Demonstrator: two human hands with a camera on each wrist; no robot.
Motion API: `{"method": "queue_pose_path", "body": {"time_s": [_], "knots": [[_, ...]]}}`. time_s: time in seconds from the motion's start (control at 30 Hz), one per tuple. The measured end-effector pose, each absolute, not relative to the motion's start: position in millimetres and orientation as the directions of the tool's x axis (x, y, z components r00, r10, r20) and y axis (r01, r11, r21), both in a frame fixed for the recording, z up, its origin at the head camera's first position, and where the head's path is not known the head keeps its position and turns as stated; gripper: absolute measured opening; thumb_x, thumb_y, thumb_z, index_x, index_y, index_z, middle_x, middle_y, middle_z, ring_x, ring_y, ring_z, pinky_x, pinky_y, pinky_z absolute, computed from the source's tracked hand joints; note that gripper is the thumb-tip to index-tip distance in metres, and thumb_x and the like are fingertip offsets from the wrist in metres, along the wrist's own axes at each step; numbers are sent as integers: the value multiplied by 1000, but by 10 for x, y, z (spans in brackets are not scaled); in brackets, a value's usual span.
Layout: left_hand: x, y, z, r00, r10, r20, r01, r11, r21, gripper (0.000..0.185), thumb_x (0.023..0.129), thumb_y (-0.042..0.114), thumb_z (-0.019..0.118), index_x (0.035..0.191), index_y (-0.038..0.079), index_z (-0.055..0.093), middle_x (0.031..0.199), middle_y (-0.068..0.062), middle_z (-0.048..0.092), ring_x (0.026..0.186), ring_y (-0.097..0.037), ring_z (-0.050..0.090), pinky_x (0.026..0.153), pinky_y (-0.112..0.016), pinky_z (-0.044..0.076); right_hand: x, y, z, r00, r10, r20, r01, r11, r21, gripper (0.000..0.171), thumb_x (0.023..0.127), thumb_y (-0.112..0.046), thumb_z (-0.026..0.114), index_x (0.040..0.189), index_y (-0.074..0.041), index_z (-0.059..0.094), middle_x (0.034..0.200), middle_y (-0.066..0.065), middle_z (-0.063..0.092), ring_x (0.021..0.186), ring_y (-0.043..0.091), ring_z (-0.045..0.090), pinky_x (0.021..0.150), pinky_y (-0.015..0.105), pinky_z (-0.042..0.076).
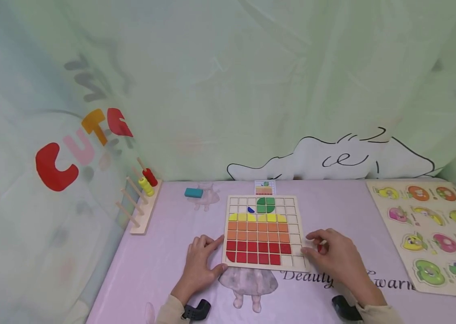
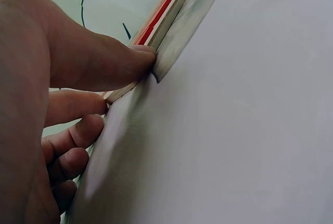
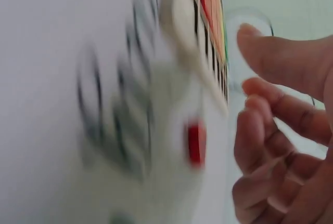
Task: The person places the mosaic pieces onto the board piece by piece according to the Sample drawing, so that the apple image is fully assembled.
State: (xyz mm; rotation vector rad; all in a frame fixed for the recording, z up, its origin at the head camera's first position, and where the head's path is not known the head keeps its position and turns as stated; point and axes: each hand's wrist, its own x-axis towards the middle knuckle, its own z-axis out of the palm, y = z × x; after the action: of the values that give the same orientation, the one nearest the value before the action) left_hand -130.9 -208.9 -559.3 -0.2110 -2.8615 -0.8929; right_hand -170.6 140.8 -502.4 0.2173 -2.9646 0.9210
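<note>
A square wooden mosaic board lies flat in the head view. Red, orange, yellow and green tiles sit in its grid, with a small blue piece near the top. My left hand rests at the board's lower left corner, thumb and forefinger touching its edges. My right hand hovers beside the board's right edge, thumb and forefinger apart. Below those fingers a loose red tile appears on the cloth in the right wrist view, blurred and apart from the hand.
A small pattern card lies behind the board. At the left stands a peg rack with red and yellow beads. A teal block lies near it. On the right is a fruit puzzle board.
</note>
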Motion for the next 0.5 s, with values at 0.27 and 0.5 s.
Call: {"method": "queue_pose_path", "body": {"time_s": [0.27, 0.5], "knots": [[-1318, -2105, -5614, -979, 99, 181, 184, 812, 553, 72, 76, 26, 84, 145, 18, 67, 105, 5, 53, 101, -12, 41, 88, -38, 35, -1814, 1823, -5125, -990, -132, -57, -84, 850, -520, 37, 81, -18, 92, 113, -8, 76, 100, 10, 68, 84, 23, 55, 68, 33, 43], [-1316, -2104, -5619, -978, 99, 186, 187, 810, 556, 71, 76, 26, 84, 145, 19, 67, 104, 6, 52, 99, -11, 40, 87, -37, 34, -1836, 1854, -5179, -984, -169, -52, -114, 831, -544, 25, 83, -13, 90, 101, -10, 74, 91, 3, 65, 81, 20, 53, 66, 28, 41]]}}
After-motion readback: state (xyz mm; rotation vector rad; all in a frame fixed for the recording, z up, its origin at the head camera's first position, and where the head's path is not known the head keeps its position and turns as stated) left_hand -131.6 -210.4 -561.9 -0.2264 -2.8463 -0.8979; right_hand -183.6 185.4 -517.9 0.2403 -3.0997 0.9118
